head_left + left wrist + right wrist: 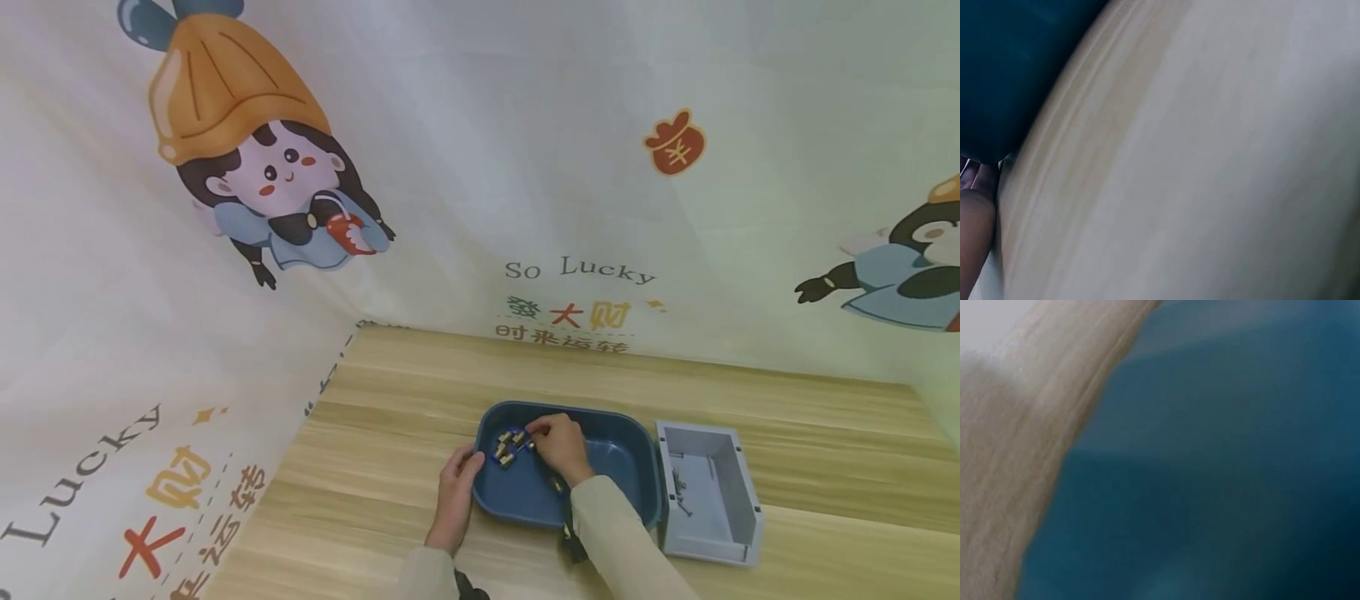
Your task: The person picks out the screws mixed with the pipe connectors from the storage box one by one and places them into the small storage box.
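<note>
A dark blue tray with rounded corners sits on the table. My left hand holds its left side, thumb on the rim and fingers along the outer wall; the left wrist view shows some of those fingers against the tray. Inside lies a small cluster of brass fittings with blue bits among them. Over the tray, my right hand reaches in with bent fingers, fingertips right at the cluster. I cannot tell whether they pinch a fitting. Another brass piece shows beside the right wrist.
A grey open-fronted bin stands close against the tray's right side, with several thin screws in it. The wood-grain table meets a printed cloth backdrop behind and at the left. Dark straps hang at both wrists.
</note>
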